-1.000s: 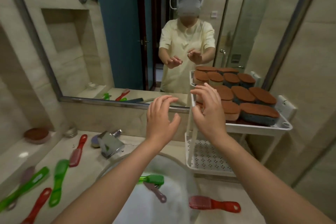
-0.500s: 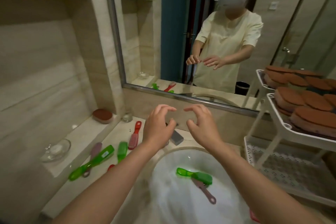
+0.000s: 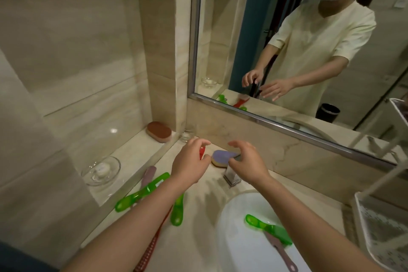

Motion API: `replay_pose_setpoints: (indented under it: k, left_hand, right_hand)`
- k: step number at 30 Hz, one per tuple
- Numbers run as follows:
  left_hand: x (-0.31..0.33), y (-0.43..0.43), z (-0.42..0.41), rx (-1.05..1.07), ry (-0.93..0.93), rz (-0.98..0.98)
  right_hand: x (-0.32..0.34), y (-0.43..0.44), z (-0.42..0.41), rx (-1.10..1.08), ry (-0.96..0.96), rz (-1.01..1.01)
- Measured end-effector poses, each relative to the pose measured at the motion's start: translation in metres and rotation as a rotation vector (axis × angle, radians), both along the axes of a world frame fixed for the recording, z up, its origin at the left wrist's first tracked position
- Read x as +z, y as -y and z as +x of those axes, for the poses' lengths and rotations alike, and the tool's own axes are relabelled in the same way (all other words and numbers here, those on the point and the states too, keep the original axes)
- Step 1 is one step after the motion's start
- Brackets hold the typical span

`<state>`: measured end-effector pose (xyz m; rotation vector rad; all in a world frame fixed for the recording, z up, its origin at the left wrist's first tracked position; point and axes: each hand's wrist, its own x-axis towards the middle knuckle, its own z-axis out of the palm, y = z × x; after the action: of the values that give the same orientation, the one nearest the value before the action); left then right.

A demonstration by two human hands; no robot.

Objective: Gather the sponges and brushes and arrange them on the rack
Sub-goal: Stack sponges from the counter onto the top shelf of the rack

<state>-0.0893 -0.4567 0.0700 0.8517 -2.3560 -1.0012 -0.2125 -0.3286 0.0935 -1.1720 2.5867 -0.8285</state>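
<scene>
Both bare forearms were stretched forward and held side by side, angled slightly toward each other. The left hand (image 3: 189, 162) was held palm down, fingers curled, with thumb and forefinger apart and nothing caught between them. The right hand (image 3: 247, 164) was kept level with it, just beside, fingers arched downward and spread, thumb tucked toward the left. Nothing was gripped in either hand.

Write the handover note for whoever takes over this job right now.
Left hand and right hand: open, empty, hovering at the purple-topped oval sponge by the tap.
Brown-topped oval sponge sits on the wall ledge.
Translucent green plastic brushes and others lie on the counter; a green brush and a mauve brush lie in the basin.
White rack, right: visible shelf empty.
Left: all of these.
</scene>
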Motion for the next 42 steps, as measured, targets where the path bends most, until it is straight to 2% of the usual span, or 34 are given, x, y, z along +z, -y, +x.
replay_pose_setpoints:
  k: [7, 14, 18, 24, 30, 34, 38, 42]
  left_hand:
    - [-0.029, 0.031, -0.030, -0.052, 0.124, 0.278]
    - [-0.069, 0.059, -0.066, -0.017, 0.199, 0.370]
    - [-0.093, 0.068, -0.083, 0.007, 0.197, 0.439]
    - [-0.122, 0.075, -0.099, 0.090, 0.151, 0.505]
    - [-0.128, 0.076, -0.097, 0.121, 0.157, 0.546]
    - [-0.121, 0.076, -0.087, 0.133, 0.145, 0.548]
    - [-0.104, 0.079, -0.074, 0.139, 0.113, 0.590]
    - [-0.085, 0.079, -0.055, 0.175, 0.134, 0.575]
  right_hand:
    - [-0.025, 0.047, -0.039, 0.061, 0.021, 0.222]
    - [-0.058, 0.093, -0.086, 0.125, 0.029, 0.482]
    - [-0.080, 0.114, -0.104, 0.163, 0.078, 0.566]
    - [-0.108, 0.135, -0.118, 0.217, -0.011, 0.751]
    - [-0.123, 0.139, -0.113, 0.260, -0.182, 0.865]
    - [-0.111, 0.138, -0.107, 0.254, -0.203, 0.750]
    - [-0.083, 0.140, -0.084, 0.152, -0.064, 0.395]
    - [-0.062, 0.139, -0.049, 0.124, 0.153, 0.001]
